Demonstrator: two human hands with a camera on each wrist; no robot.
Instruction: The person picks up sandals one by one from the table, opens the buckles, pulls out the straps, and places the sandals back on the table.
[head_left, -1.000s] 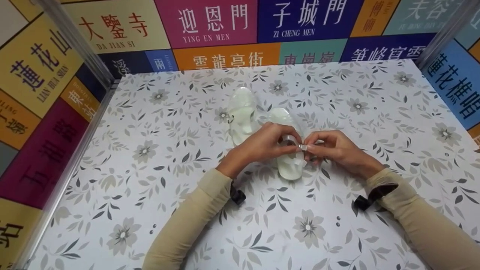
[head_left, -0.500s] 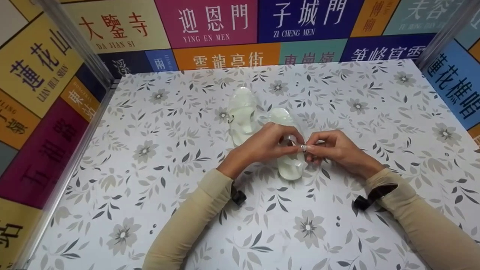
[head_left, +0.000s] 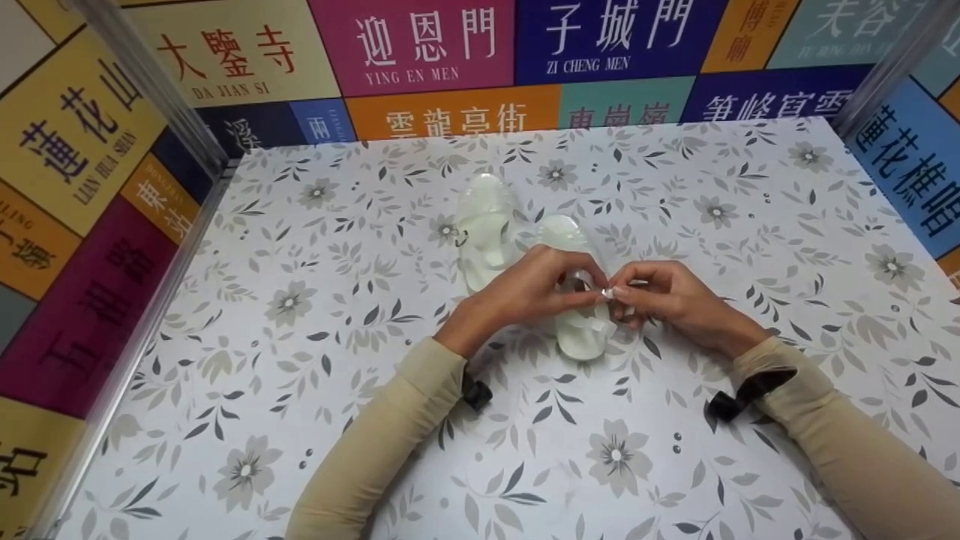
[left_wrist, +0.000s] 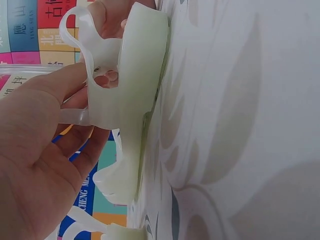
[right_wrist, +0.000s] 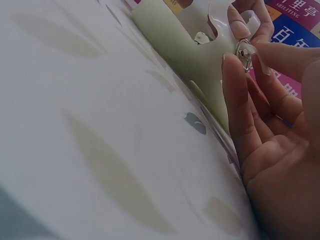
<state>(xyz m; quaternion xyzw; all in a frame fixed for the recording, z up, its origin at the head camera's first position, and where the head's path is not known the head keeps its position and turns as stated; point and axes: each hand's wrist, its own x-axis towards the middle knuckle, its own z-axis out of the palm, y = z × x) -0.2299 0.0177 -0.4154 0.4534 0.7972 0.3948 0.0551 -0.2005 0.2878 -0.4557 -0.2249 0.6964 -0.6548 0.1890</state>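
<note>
Two pale green-white sandals lie on the table: the right sandal is under the hands, the left sandal partly hidden behind the left arm. In the right wrist view a small metal buckle sits at the strap, pinched between thumb and finger of the right hand. From the other side, the left hand pinches the strap close to the buckle. In the left wrist view the left fingers pass behind the sandal, which stands sole down; their tips are partly hidden.
A white cloth with grey flowers and leaves covers the table. Coloured panels with Chinese lettering stand behind it and at both sides. Black bands with small devices sit around both wrists.
The fingertips of both hands shift slightly at the buckle and strap, and the buckle's tilt changes a little. Both sandals stay in place.
</note>
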